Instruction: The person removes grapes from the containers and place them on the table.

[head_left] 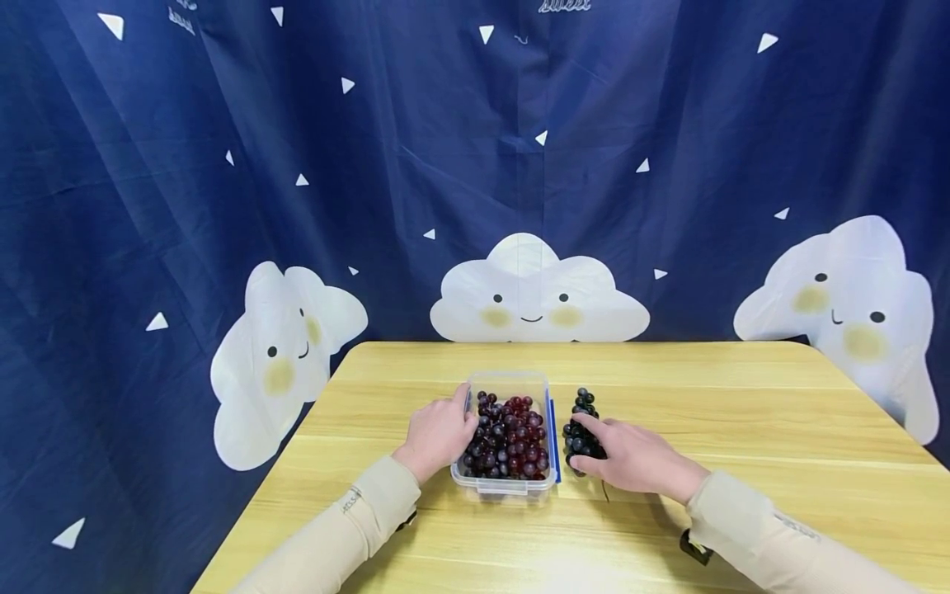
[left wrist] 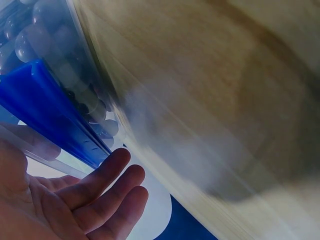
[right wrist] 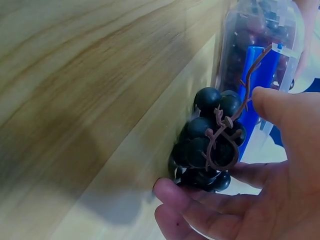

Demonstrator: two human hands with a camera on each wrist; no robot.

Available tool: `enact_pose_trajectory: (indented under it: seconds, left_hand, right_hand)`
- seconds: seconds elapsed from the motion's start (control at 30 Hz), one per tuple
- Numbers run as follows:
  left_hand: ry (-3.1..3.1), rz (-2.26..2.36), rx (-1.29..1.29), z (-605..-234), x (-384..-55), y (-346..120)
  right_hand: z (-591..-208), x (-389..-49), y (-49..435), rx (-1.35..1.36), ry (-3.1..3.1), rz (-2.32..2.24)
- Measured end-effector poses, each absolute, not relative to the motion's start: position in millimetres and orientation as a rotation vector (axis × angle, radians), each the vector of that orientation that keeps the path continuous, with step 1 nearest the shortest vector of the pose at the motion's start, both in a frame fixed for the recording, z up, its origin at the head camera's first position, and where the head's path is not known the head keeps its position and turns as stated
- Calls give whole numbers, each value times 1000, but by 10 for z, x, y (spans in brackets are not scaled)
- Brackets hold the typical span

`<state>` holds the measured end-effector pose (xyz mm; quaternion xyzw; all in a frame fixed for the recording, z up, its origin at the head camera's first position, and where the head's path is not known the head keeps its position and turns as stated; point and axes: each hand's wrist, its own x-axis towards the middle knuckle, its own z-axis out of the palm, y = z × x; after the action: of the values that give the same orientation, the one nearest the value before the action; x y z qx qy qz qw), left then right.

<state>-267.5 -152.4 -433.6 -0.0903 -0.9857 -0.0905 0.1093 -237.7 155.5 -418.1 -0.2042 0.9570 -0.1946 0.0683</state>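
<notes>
Left sleeve (head_left: 326, 528) and right sleeve (head_left: 779, 528) reach in over the near part of the table (head_left: 705, 396), cuffs and black wristbands above the wood. Between the hands, near the middle of the surface, sits a clear container (head_left: 502, 485) — well short of the far edge, with more wood running from it to the left edge. It holds red grapes (head_left: 523, 429) on its right side and darker grapes (head_left: 486, 437) on its left. Just beside its right wall, along a blue strip (head_left: 555, 450), lies a dark bunch (head_left: 582, 445); only a narrow gap parts the two, while a broad stretch of wood reaches from the bunch to the right edge.

The left hand (head_left: 438, 433) comes in from the left and pinches the container's wall, thumb over the rim, three other fingers extended loosely outside. The right hand (head_left: 638, 458) reaches leftward, palm low, its fingers partly bent about the bunch and its thumb spread apart near the brown stem (right wrist: 228, 122) — whether they grip it, I cannot tell
</notes>
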Motion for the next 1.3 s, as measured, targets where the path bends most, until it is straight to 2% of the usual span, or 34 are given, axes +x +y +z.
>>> enact_pose_trajectory:
  seconds: [0.93,1.3]
  left_hand:
    - [-2915,-288,-244,-4340,-2662,-1518]
    - [-2911,-284,-234,-4329,-2654,-1503]
  right_hand:
    - [-4200,-2454,1586,-651,2897,-536]
    - [-4076,-2466,1572,-726,2971,-433]
